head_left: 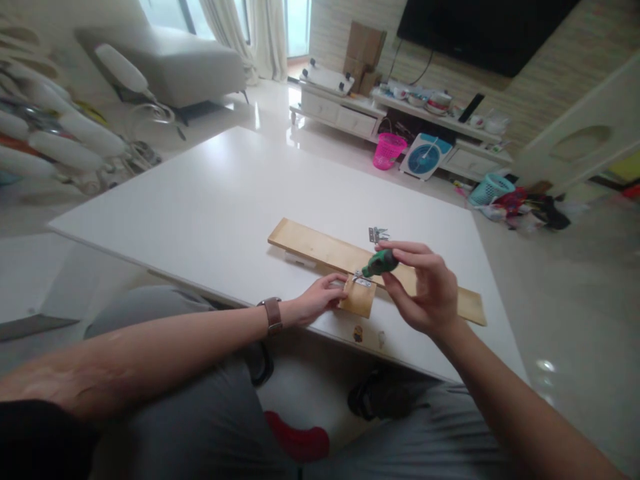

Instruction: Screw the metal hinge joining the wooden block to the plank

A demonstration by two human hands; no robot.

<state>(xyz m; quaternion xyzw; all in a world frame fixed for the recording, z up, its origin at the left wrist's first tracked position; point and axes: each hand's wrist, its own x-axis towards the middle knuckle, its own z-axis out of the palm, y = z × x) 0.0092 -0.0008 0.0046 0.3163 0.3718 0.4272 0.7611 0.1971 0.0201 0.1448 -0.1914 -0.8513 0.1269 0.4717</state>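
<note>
In my right hand (425, 287) is a green and black screwdriver (380, 263), gripped by the handle and tilted down to the left. Its tip meets a small metal hinge (362, 280) where a short wooden block (358, 300) adjoins a long wooden board (320, 248). My left hand (323, 298) holds the block at its left side, fingers on the edge. Beyond the board, several metal hinges and screws (377, 235) lie in a small pile.
All this rests on a large white table (200, 193), whose near edge runs just in front of my legs. A small Minion sticker or figure (358, 333) is near that edge. Past the table stand a pink basket (389, 151) and a box fan (423, 157).
</note>
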